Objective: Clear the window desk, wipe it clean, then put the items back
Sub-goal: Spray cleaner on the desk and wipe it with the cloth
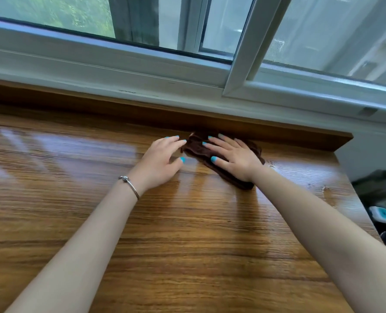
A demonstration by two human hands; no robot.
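A dark brown cloth (197,148) lies on the wooden window desk (187,233) near its back ledge. My right hand (233,157) presses flat on the cloth with straight, spread fingers. Just left of the cloth is my left hand (159,162), fingers extended, with its fingertips at the cloth's left edge and its palm over the bare wood. A silver bracelet sits on my left wrist. The desk surface shines and looks wet in streaks.
A raised wooden ledge (277,134) runs along the desk's back under the white window frame (142,71). The desk ends at its right edge (356,195). Beyond it, lower down, stand dark objects and a white and blue item (382,214).
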